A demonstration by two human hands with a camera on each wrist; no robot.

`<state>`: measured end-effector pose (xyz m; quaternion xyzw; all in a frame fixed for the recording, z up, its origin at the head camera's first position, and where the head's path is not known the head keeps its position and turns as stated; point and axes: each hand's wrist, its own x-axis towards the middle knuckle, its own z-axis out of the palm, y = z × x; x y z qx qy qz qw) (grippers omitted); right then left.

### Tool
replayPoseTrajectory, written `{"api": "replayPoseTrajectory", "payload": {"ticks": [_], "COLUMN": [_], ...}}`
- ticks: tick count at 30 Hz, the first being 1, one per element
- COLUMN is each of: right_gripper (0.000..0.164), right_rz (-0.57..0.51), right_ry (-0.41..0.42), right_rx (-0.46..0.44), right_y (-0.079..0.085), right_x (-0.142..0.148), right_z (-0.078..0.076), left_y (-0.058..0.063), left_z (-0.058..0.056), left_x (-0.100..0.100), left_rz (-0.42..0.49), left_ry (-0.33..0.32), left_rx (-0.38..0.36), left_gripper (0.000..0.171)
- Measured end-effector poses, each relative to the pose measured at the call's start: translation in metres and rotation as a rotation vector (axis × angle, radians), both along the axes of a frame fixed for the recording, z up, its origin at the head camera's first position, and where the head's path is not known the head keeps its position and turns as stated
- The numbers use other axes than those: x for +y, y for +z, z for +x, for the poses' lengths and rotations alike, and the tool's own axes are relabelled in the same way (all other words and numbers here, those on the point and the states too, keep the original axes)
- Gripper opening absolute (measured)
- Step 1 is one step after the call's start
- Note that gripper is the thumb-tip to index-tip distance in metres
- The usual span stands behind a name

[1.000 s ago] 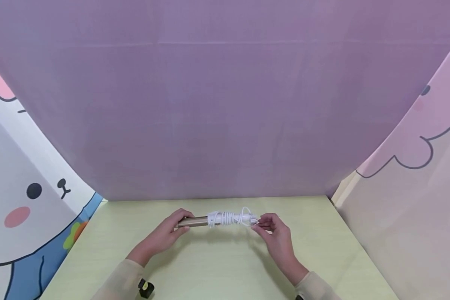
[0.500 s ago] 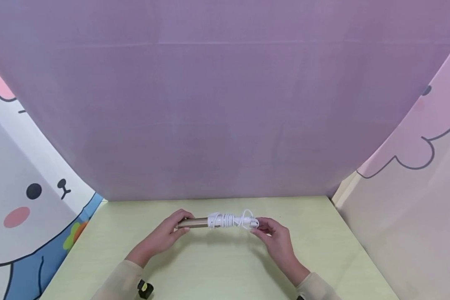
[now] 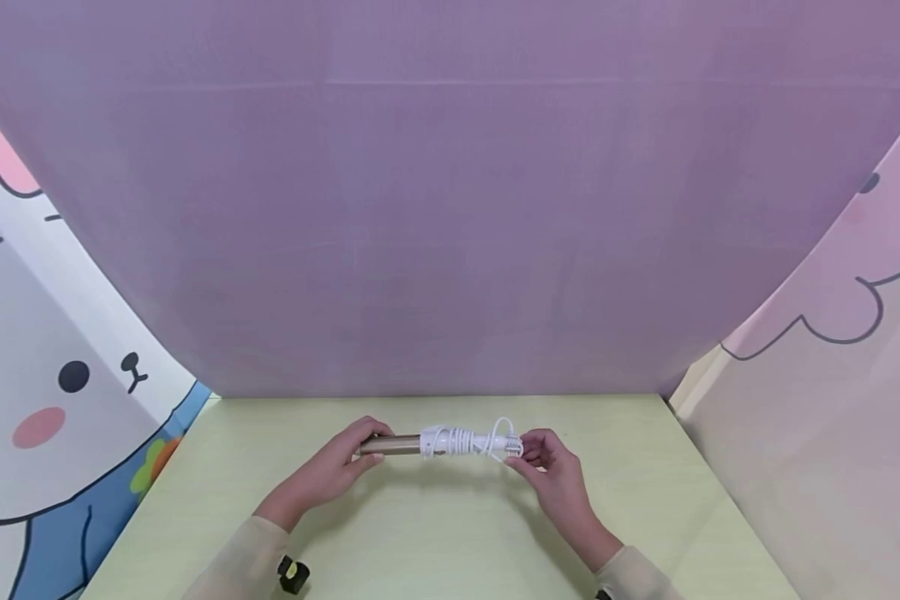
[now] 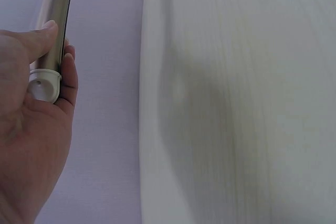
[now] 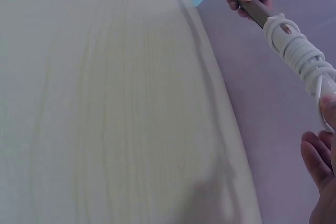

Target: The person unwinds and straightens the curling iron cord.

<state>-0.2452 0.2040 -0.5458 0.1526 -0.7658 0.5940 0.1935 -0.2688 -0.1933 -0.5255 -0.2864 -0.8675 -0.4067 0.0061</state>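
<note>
A curling iron (image 3: 399, 445) with a gold-brown barrel and white handle is held level above the table. White cord (image 3: 459, 441) is wound in several turns round its handle, with a loose loop near the right end. My left hand (image 3: 333, 462) grips the barrel's left end; in the left wrist view, thumb and fingers lie on either side of the metal barrel (image 4: 55, 9), by a white end cap (image 4: 44, 86). At the other end, my right hand (image 3: 560, 481) pinches the handle end by the plug (image 3: 513, 447). Its fingertips are partly hidden in the right wrist view.
The pale wood-grain table (image 3: 435, 542) lies below both hands. A purple cloth (image 3: 450, 208) hangs behind it. Printed cartoon cloths stand at the left (image 3: 15, 433) and right (image 3: 817, 433). A small black device (image 3: 292, 575) sits at the left wrist.
Both hands keep their hold on the curling iron, which shifts slightly right in view as the whole scene shifts a little. Right fingers move slightly at the plug end.
</note>
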Motion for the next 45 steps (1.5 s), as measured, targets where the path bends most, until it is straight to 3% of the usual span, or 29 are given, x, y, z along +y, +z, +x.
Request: {"api": "replayPoseTrajectory", "payload": {"ticks": [12, 19, 27, 37, 45], "right_gripper": [0.046, 0.02, 0.015, 0.013, 0.009], "right_rz": [-0.044, -0.076, -0.025, 0.039, 0.026], "right_ry": [0.157, 0.155, 0.125, 0.182, 0.177], "right_rx": [-0.236, -0.338, -0.308, -0.289, -0.275], "right_y": [0.001, 0.005, 0.005, 0.005, 0.003], "right_x": [0.005, 0.007, 0.008, 0.013, 0.012], "right_z": [-0.003, -0.003, -0.007, -0.013, -0.012], "left_y": [-0.001, -0.003, -0.005, -0.005, -0.003], "left_z": [0.002, 0.002, 0.003, 0.004, 0.007], "left_x": [-0.005, -0.005, -0.002, 0.001, 0.0], "left_rz": [-0.011, -0.014, -0.012, -0.009, -0.002], "left_ry": [-0.008, -0.016, -0.042, -0.058, -0.086], "left_rx": [0.02, -0.002, 0.009, 0.056, -0.001], "left_gripper": [0.031, 0.031, 0.032, 0.033, 0.032]}}
